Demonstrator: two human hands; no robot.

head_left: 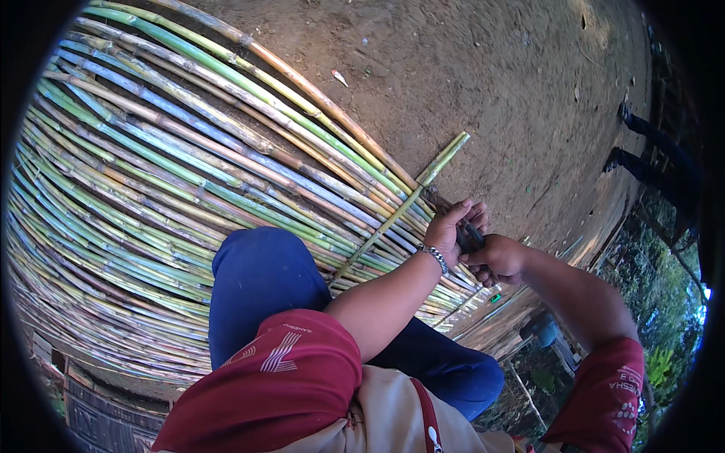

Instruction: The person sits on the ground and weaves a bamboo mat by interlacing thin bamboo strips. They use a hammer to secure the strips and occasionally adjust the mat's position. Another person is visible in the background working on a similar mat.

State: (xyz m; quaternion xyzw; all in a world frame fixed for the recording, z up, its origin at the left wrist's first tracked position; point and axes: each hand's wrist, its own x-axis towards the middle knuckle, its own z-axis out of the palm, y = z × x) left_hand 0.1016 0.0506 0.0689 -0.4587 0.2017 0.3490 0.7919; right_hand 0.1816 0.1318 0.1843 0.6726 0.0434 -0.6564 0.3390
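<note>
Many long bamboo poles [249, 155], green, yellow and bluish, lie side by side on the ground. A thinner green cross pole [387, 223] lies across them near their right ends. Just beyond it, my left hand [447, 232], with a metal bracelet at the wrist, has its fingers bent in; what they hold is hard to make out. My right hand [496, 259] is closed around a dark tool [473, 235] whose working end is hidden between the hands. Both hands are close together above the pole ends.
My bent knee [264, 264] in blue trousers rests over the poles. Brown dirt ground [483, 83] stretches beyond them. At the far right stand another person's legs [653, 155] in dark trousers. A dark wooden structure [106, 415] is at lower left, with plants [661, 366] at lower right.
</note>
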